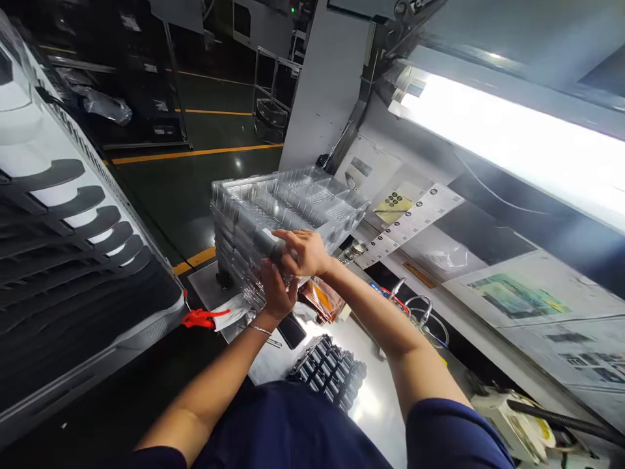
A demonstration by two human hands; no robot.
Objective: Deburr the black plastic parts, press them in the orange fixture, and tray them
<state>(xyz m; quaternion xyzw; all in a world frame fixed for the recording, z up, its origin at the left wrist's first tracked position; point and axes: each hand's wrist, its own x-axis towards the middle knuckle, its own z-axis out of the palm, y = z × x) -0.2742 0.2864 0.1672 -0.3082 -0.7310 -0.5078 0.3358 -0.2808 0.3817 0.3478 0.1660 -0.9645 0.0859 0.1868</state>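
Note:
A stack of clear plastic trays [234, 228] stands on the far left end of the metal bench. At its near edge, my left hand [278, 290] is closed around a dark cylindrical part, fingers pointing up. My right hand [303, 253] lies over the same dark part [273, 246], with the index finger stretched along it and the other fingers curled. The hands nearly touch each other, and part of the dark piece is hidden under them. Near my body lies a group of black cylindrical parts [329, 371] in rows.
A black phone [291, 331] and copper-coloured packets [323, 298] lie on the bench [266, 365]. Stacked black trays in a white frame [146, 332] stand at left, with a red tie [198, 318]. A bright lamp [498, 143] hangs at upper right. Hoses [424, 312] lie at right.

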